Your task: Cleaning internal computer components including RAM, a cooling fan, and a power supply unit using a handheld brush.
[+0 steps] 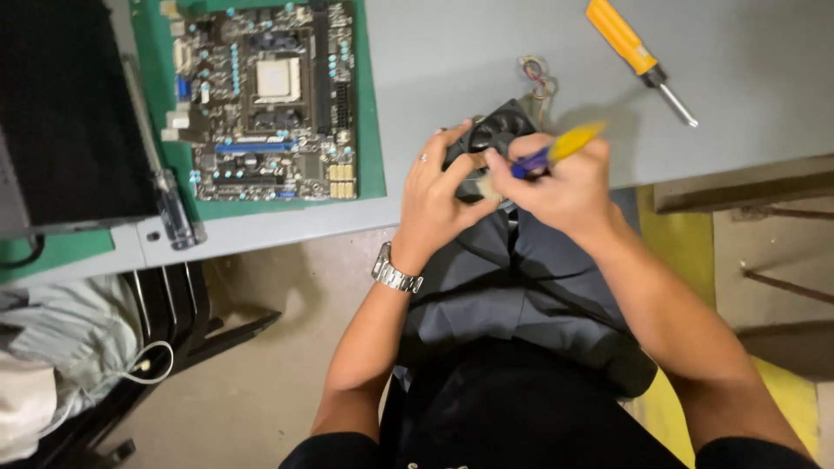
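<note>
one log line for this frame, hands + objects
left hand: holds black fan | right hand: holds yellow-handled brush at fan | motherboard on green mat | orange screwdriver on table

The fan (495, 130) in my left hand (434, 195) is matt black plastic, a bit dull. The brush (556, 149) in my right hand (565, 187) has a glossy yellow and blue plastic handle with pale soft bristles. My watch (397, 274) at 7 o'clock from the fan is shiny metal links. The surface (486, 43) is smooth, matt grey. The screwdriver (638, 59) up at 1 o'clock has an orange plastic grip and a bright metal shaft. The motherboard (269, 95) at 10 o'clock looks dark and matt with glinting metal bits, on a flat green mat (369, 130). My shirt (521, 287) is grey cloth.
</note>
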